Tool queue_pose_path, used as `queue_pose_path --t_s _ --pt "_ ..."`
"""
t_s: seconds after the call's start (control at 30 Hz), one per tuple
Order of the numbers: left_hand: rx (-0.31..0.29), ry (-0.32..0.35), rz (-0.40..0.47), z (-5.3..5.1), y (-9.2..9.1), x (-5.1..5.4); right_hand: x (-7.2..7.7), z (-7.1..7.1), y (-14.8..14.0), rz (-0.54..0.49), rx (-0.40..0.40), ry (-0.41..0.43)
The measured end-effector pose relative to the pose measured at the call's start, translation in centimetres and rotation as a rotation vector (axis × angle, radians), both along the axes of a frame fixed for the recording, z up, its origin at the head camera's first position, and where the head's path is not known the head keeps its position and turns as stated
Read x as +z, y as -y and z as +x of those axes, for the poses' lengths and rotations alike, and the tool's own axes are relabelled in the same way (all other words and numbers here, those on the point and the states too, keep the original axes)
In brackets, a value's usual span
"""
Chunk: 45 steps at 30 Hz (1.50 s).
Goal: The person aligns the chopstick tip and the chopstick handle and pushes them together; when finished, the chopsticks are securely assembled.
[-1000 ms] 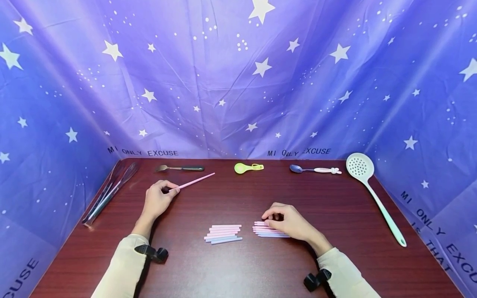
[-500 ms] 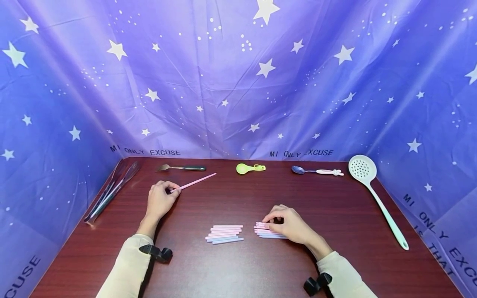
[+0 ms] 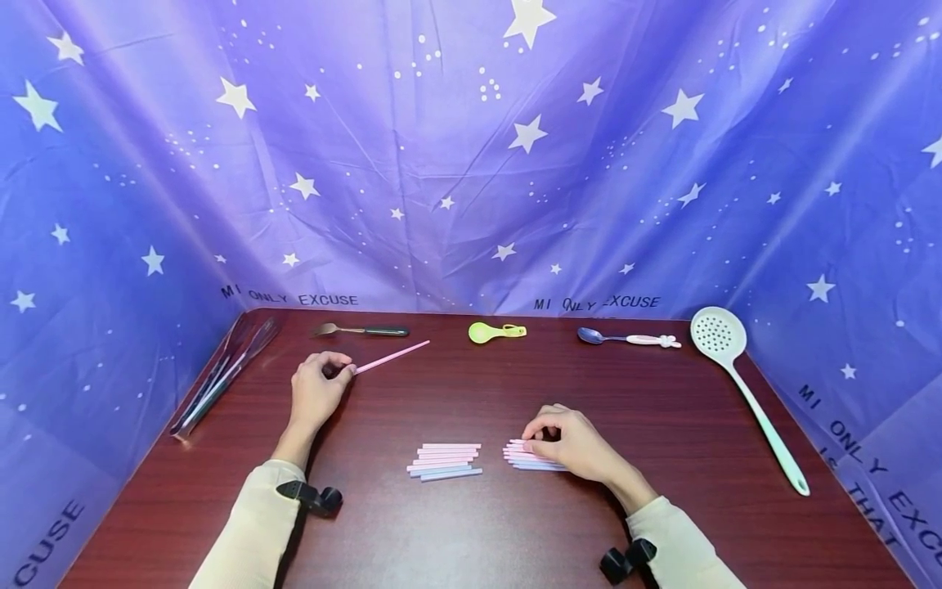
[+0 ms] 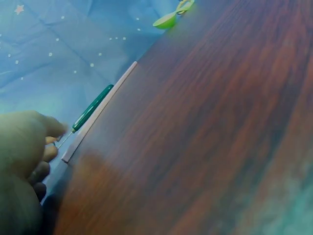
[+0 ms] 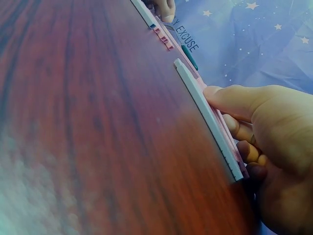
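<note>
A single pink stick (image 3: 392, 357) lies slanted on the table, its near end in full view in the left wrist view (image 4: 100, 112). Beside that end is my left hand (image 3: 316, 397), thumb and forefinger parted, with nothing between them. My right hand (image 3: 574, 442) is at the right group of pink and blue sticks (image 3: 536, 466); thumb and fingers pinch a pink stick at its back edge, partly hidden by the hand. A blue stick (image 5: 210, 120) lies in front of it. A second group of pink and blue sticks (image 3: 445, 463) lies to the left.
Along the back edge lie a fork (image 3: 383, 331), a green measuring spoon (image 3: 483, 332) and a blue spoon with a pink-white handle (image 3: 643, 339). A whisk (image 3: 213, 397) lies far left, a slotted ladle (image 3: 758, 409) far right. Starry cloth (image 3: 471, 164) surrounds the table.
My left thumb and forefinger have parted from the single pink stick, which stays on the table. My right hand has hardly moved. The head view has shifted slightly.
</note>
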<state>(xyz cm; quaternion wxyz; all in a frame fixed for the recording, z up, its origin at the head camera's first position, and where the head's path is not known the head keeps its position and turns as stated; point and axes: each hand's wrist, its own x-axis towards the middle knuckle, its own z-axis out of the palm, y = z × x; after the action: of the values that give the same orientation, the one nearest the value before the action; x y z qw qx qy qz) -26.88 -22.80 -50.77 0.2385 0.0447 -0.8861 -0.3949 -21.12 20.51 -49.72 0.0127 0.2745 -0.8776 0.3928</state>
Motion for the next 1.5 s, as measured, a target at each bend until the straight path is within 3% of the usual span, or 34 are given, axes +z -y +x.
queue_pose_path --t_s 0.1,0.2,0.3,0.5,0.77,1.0,1.13,1.5 --pt "0.039 -0.066 0.062 0.3 -0.3 0.2 0.0 0.0 0.0 0.007 -0.003 0.007" --pt "0.024 -0.110 0.104 0.9 -1.1 0.7 0.1 -0.1 0.2 0.010 0.006 -0.001" --pt "-0.074 -0.101 0.167 1.8 -2.4 1.3 0.2 -0.1 0.3 0.009 0.009 -0.007" --pt "-0.325 0.014 0.229 4.2 -5.2 2.0 0.3 -0.1 0.2 0.014 0.006 0.006" --pt "-0.532 0.092 0.156 6.5 -8.3 2.1 0.0 -0.2 0.2 -0.003 0.010 -0.012" --pt "-0.676 0.136 -0.048 7.6 -9.9 1.2 -0.1 -0.2 0.1 -0.010 0.014 -0.028" --pt "-0.690 0.128 -0.125 7.8 -10.5 0.8 0.0 -0.1 -0.1 -0.002 0.008 -0.021" --pt "-0.589 0.165 -0.137 8.4 -11.3 0.6 0.0 0.1 0.0 -0.005 0.000 -0.010"
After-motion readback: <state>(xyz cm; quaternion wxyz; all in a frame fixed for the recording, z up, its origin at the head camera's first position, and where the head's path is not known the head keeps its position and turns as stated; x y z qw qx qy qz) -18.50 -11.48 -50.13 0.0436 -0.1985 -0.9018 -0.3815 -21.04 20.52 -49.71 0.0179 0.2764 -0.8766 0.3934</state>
